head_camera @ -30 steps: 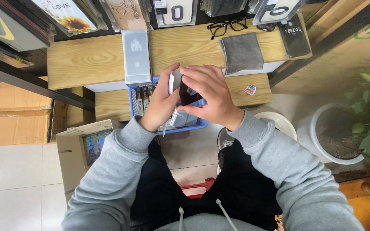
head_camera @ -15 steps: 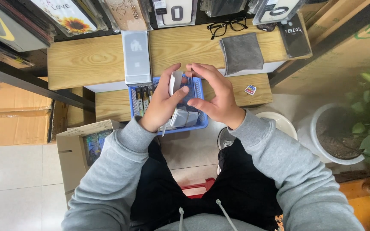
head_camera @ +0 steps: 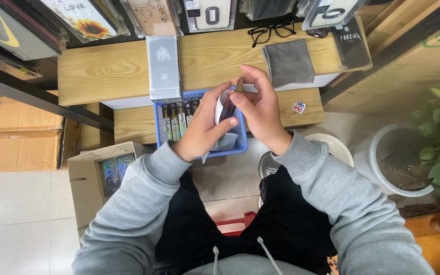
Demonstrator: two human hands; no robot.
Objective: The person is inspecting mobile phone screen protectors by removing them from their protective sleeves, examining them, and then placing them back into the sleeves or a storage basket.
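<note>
Grey hoodie w/ drawstrings, ribbed cuffs, black trousers, bare hands

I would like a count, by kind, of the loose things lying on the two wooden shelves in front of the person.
White flat box: 1
Black glasses: 1
Grey cloth: 1
Black phone case: 1
Small sticker: 1
Blue basket: 1
Total: 6

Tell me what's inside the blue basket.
The blue basket holds a row of slim upright packets at its left. The left hand and right hand cover the rest.
</note>
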